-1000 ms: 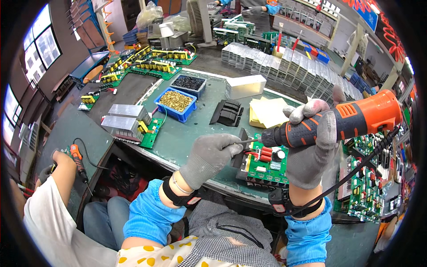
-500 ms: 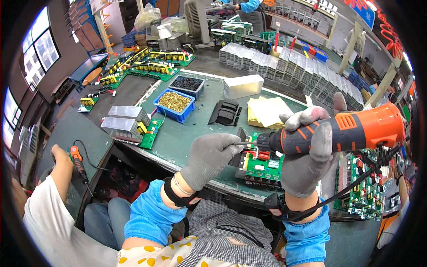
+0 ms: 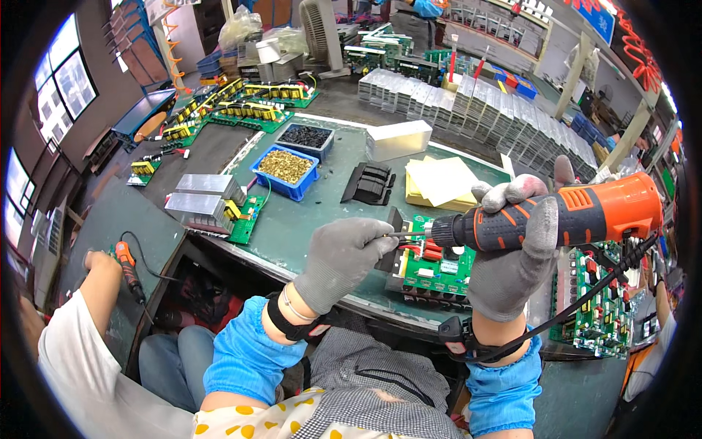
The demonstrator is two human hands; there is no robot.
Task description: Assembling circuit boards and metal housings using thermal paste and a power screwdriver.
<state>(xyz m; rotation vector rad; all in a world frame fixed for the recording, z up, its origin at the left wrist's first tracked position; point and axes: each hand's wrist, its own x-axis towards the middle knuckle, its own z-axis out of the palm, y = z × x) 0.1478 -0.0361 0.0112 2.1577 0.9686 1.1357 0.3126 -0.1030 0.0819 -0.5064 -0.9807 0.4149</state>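
Note:
My right hand point(image 3: 504, 274), in a grey work glove, grips an orange and black electric screwdriver point(image 3: 578, 216) held level, its bit pointing left. The gloved fingers of my left hand point(image 3: 344, 260) are pinched round the tip of the screwdriver bit point(image 3: 413, 234). Whether a small screw is also between them is hidden. Just below and behind the bit lies a green circuit board point(image 3: 433, 276) with red and white parts, set on a metal base beside an upright dark plate point(image 3: 393, 221).
Beyond my hands are a blue bin of brass-coloured pieces point(image 3: 296, 192), a bin of black pieces point(image 3: 322, 150), black parts point(image 3: 369, 184) and pale yellow sheets point(image 3: 442, 183). Metal blocks point(image 3: 482, 110) line the back. At left, a co-worker's arm point(image 3: 100, 289) is near another screwdriver point(image 3: 130, 272).
My right hand and the electric screwdriver have shifted slightly right. My left hand stays pinched at the bit's tip. The blue-sleeved arm at the far back has drawn up toward the frame's edge.

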